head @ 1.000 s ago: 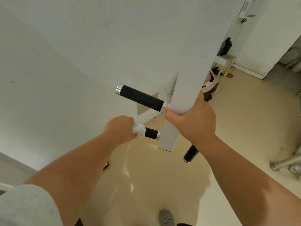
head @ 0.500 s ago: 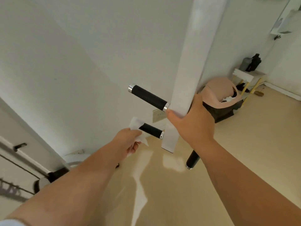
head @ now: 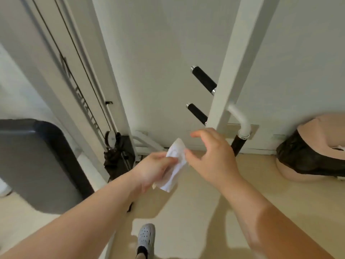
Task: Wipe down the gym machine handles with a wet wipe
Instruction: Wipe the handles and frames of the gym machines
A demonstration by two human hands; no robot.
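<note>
My left hand [head: 153, 170] pinches a crumpled white wet wipe [head: 175, 165] in front of me, away from the machine. My right hand [head: 211, 156] hovers just right of the wipe with fingers spread, its thumb tip touching or nearly touching the wipe's edge. A white upright post [head: 229, 75] carries two black foam handles on its left side: an upper handle [head: 203, 79] and a lower handle [head: 197, 113]. A third black handle [head: 238, 144] hangs below a curved white tube on the post's right. Neither hand touches any handle.
A dark grey padded seat [head: 35, 165] fills the left. Beside it run white frame rails with black cables and a weight stack [head: 121, 154]. A pink and black bin [head: 315, 150] sits on the floor at right. My grey shoe [head: 146, 238] stands on beige floor.
My left hand pulled the wipe off the lower handle and drew back. My right hand let go of the white post and came toward the wipe. The view swung left and back.
</note>
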